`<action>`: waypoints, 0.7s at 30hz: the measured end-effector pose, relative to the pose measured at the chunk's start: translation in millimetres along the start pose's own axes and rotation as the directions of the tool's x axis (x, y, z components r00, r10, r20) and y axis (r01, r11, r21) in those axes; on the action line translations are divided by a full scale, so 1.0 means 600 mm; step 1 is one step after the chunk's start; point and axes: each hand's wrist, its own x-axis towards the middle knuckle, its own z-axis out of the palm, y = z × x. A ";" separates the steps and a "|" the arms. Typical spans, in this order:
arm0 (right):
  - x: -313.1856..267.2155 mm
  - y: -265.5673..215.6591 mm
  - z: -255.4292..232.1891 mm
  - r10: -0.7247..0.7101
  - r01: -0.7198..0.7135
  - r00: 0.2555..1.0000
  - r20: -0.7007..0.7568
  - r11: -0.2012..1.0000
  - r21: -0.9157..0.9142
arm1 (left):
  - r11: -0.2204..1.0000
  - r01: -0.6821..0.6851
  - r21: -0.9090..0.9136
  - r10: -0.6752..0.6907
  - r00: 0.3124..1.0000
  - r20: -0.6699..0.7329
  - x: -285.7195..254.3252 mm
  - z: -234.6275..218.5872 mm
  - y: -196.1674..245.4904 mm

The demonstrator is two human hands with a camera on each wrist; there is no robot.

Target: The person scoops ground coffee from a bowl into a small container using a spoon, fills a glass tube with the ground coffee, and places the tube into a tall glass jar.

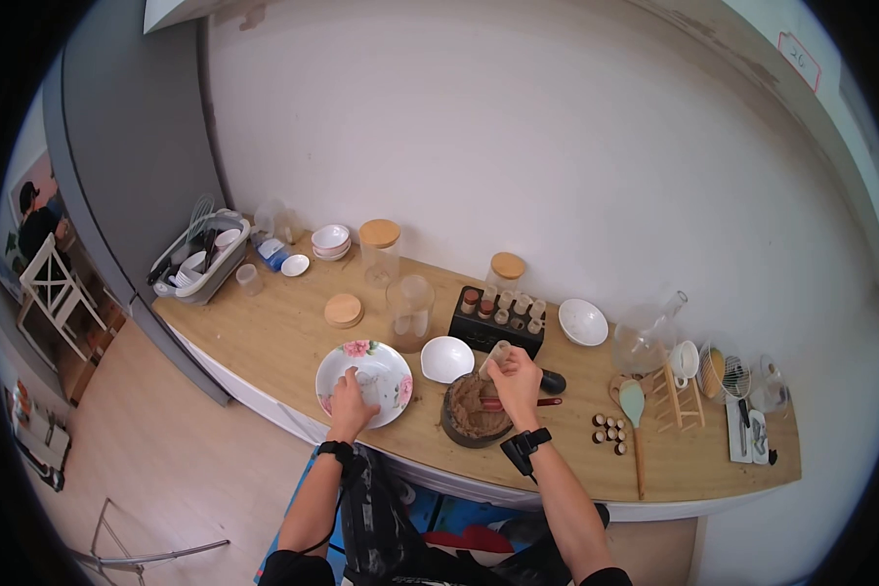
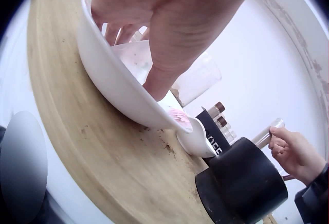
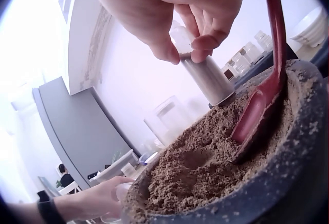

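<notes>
My right hand (image 1: 517, 379) pinches a clear tube (image 3: 208, 77) with brown powder inside, tilted over a dark pot (image 2: 245, 180). Brown powder (image 3: 198, 159) fills the pot, and a red scoop (image 3: 257, 108) leans in it. At the left, my left hand (image 1: 353, 404) reaches down into a white floral bowl (image 1: 398, 370). A small clear piece (image 1: 368, 383) shows at its fingertips, its kind unclear. In the left wrist view the thumb (image 2: 163, 80) lies inside the bowl's rim. Between both hands stands a white bowl (image 1: 447, 359).
Behind the pot stands a black rack (image 1: 469, 335) of small tubes. A clear canister (image 1: 410, 311), a wooden lid (image 1: 343, 311) and a dish basket (image 1: 213, 276) stand to the left. Small caps (image 1: 610, 433), a spatula (image 1: 634, 415) and a glass flask (image 1: 645, 337) are on the right.
</notes>
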 end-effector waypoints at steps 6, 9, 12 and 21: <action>0.000 -0.011 0.001 0.003 -0.002 1.000 0.023 0.999 -0.045 | 1.000 0.009 -0.014 -0.009 1.000 -0.011 -0.003 -0.003 0.000; 0.000 -0.015 0.000 0.028 -0.026 0.999 0.042 0.999 -0.048 | 1.000 -0.001 -0.022 0.000 1.000 -0.024 -0.006 -0.004 0.002; -0.001 -0.008 0.003 0.009 -0.008 1.000 0.016 0.999 -0.044 | 1.000 -0.009 -0.020 0.008 1.000 -0.022 -0.005 -0.004 0.003; -0.010 -0.005 -0.001 0.022 -0.017 0.996 0.085 0.998 -0.065 | 0.999 -0.016 -0.044 0.014 0.999 -0.041 -0.012 0.005 -0.003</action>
